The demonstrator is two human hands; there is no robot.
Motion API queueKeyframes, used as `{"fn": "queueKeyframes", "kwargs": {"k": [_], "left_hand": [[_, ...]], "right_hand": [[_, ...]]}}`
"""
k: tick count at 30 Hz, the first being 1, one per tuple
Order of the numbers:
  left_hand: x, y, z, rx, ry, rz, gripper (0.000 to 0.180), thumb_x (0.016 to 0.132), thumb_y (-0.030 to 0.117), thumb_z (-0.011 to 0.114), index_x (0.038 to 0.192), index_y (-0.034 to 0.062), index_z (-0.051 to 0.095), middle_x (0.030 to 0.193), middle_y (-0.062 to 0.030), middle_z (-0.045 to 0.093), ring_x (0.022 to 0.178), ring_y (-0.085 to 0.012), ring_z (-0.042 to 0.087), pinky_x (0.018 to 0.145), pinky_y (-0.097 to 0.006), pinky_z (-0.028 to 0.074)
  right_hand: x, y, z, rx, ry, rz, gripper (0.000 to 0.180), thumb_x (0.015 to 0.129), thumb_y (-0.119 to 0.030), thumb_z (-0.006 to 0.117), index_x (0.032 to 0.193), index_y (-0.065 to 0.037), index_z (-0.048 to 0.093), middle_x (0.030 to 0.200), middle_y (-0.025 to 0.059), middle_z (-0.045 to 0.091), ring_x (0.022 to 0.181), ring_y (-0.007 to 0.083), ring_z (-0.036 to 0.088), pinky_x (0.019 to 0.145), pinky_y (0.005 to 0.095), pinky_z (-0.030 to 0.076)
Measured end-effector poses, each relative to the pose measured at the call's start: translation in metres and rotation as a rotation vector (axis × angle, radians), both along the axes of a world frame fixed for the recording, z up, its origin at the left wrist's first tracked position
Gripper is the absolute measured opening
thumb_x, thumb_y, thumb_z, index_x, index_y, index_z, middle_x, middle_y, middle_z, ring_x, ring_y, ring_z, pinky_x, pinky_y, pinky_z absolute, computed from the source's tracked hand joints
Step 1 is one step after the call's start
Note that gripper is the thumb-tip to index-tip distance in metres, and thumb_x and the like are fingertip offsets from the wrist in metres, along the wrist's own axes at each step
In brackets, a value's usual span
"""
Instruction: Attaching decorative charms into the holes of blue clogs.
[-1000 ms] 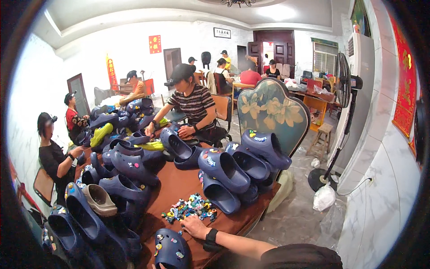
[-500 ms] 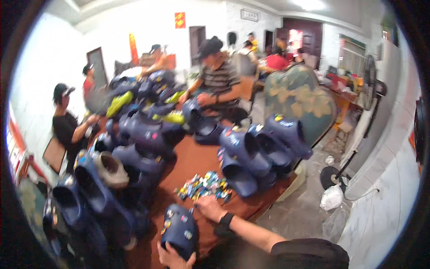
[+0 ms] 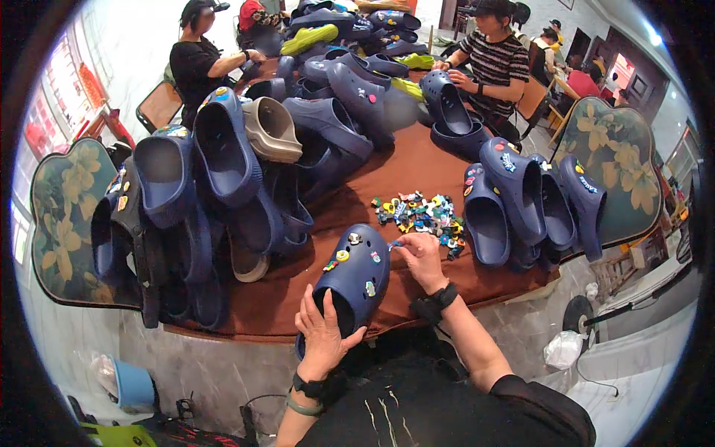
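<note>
A navy foam clog (image 3: 350, 279) lies toe-away at the near edge of the brown table (image 3: 417, 167), with several coloured charms pushed into its top. My left hand (image 3: 322, 335) grips its heel end. My right hand (image 3: 417, 253) pinches a small charm at the clog's right side. Just beyond that hand lies a loose pile of small coloured charms (image 3: 424, 214).
Stacks of navy clogs (image 3: 223, 171) and one beige clog (image 3: 269, 130) fill the table's left and far side; a row of charm-decorated clogs (image 3: 525, 205) stands at the right. Two other people (image 3: 495, 63) sit at the far side handling clogs. A flowered chair back (image 3: 614, 167) is at the right.
The view has swung down and left toward the table. My left hand now holds the clog's heel, and my right hand has come from the charm pile to the clog with a charm.
</note>
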State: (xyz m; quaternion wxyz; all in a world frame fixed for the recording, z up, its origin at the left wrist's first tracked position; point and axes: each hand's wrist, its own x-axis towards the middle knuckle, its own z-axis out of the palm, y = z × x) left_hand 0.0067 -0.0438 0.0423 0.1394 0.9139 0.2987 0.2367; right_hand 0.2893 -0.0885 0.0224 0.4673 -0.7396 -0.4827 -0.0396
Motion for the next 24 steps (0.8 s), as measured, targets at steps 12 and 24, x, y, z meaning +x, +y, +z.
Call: {"fn": "queueKeyframes", "kwargs": {"k": [12,24], "left_hand": [[0.002,-0.002,0.005,0.006,0.001,0.014,0.113,0.070,0.047,0.080,0.150,0.0077,0.011,0.151,-0.0327,0.012,0.136,-0.0462,0.022,0.100,-0.058,0.025],[0.002,0.001,0.007,-0.087,0.022,-0.010,0.114,0.073,0.047,0.078,0.152,0.0065,0.007,0.152,-0.0327,0.007,0.138,-0.0492,0.016,0.106,-0.062,0.019]], "right_hand": [[-0.027,0.029,0.037,0.087,-0.425,0.156,0.021,0.073,-0.012,0.075,0.093,-0.015,0.069,0.094,-0.0004,0.064,0.093,0.0211,0.059,0.094,0.0424,0.036],[-0.038,0.017,0.059,-0.117,-0.432,0.189,0.021,0.083,-0.016,0.068,0.103,-0.013,0.069,0.105,0.0032,0.062,0.106,0.0248,0.053,0.097,0.0459,0.033]]}}
